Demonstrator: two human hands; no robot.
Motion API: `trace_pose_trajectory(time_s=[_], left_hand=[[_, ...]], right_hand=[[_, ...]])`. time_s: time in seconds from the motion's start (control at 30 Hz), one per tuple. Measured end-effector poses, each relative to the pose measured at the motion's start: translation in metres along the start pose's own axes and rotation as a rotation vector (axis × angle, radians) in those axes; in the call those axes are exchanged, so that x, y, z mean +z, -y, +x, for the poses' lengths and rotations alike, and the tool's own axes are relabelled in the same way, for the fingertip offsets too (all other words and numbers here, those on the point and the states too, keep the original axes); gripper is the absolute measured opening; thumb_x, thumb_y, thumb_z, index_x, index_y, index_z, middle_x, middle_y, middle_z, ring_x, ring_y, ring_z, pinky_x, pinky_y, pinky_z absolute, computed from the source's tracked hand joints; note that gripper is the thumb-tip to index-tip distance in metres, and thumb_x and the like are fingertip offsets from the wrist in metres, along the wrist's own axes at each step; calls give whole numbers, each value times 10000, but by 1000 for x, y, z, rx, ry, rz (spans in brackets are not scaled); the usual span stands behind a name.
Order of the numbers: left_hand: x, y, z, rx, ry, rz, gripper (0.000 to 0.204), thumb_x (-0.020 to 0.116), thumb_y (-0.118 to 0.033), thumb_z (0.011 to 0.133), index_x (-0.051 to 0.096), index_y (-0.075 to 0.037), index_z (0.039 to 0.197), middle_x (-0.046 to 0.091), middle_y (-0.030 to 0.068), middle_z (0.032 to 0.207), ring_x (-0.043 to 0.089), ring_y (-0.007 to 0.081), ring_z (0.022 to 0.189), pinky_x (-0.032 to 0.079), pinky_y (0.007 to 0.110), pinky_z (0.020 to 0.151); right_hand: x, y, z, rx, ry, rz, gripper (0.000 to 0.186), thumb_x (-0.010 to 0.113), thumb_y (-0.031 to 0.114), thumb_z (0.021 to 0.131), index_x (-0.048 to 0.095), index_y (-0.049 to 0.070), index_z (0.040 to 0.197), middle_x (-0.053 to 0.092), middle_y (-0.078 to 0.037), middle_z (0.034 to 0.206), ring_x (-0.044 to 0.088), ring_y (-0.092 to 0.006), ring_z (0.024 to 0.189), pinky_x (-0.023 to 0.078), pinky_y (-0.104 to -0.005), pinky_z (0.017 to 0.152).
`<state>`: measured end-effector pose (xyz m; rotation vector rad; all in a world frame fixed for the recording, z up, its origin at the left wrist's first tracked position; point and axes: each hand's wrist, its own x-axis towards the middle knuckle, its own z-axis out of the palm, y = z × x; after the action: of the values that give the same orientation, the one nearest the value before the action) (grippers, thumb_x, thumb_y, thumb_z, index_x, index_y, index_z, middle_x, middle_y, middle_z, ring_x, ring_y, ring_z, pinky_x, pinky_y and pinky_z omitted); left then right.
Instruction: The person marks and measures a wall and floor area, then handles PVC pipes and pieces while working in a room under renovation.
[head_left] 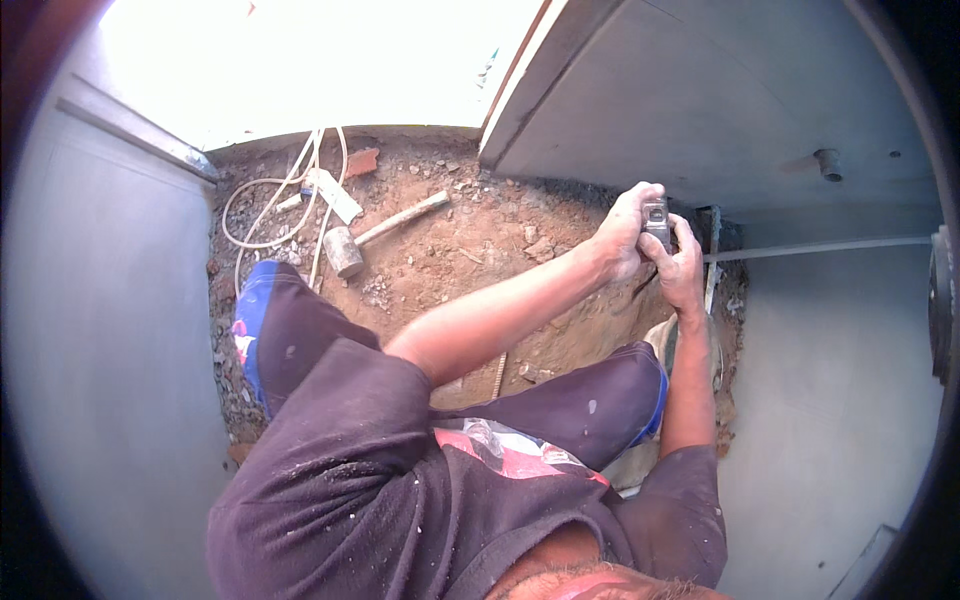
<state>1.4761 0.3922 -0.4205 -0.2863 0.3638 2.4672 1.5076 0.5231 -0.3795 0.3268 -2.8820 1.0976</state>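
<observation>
Both my arms reach to the right, toward the foot of the grey wall. Between my hands is a small, dark, block-shaped tool (655,214) with a pale metallic face and a round opening; its exact kind does not show. My left hand (624,235) closes on it from the left, fingertips at its far end. My right hand (681,268) grips its near right side, thumb and fingers around it. A narrow upright pale strip (712,255) stands just right of my right hand. The underside of the tool is hidden by my fingers.
On the dirt floor (450,240) lie a mallet (345,253) with a wooden handle, a looped pale cable (240,242), a white flat piece (336,197) and a red brick fragment (362,162). A pipe stub (828,165) juts from the right wall. My bent legs spread below.
</observation>
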Motion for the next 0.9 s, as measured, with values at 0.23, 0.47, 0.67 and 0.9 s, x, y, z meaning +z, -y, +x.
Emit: trace_pose_trajectory(time_s=[0.23,0.47,0.67,0.9], left_hand=[[-18,-48,-5,-75,-8,-363,239,518,-303,981,593,-84,922,608,67,817,618,247,738,541,447,691],[4,-93,-19,270,-165,-19,235,547,-272,1002,608,-56,929,604,51,800,578,135,636,485,312,529],[-3,-144,-29,361,204,86,228,529,-234,1023,604,-32,949,585,13,718,506,63,528,410,220,454],[-35,-192,-36,419,237,-76,221,544,-256,1028,593,-41,1007,587,20,720,484,62,501,383,210,448]], right_hand=[[22,91,22,167,123,74,519,764,366,814,623,12,1167,633,-90,1106,595,-179,1006,470,-335,897],[31,167,49,188,13,57,540,739,252,840,566,-13,1278,636,-78,1123,590,-154,1030,461,-306,936],[31,201,74,476,-20,349,488,648,178,852,524,-20,1281,636,-111,1127,651,-181,986,570,-326,812],[34,232,95,447,57,478,545,578,214,839,488,-37,1315,621,-158,1126,637,-251,1016,534,-415,909]])
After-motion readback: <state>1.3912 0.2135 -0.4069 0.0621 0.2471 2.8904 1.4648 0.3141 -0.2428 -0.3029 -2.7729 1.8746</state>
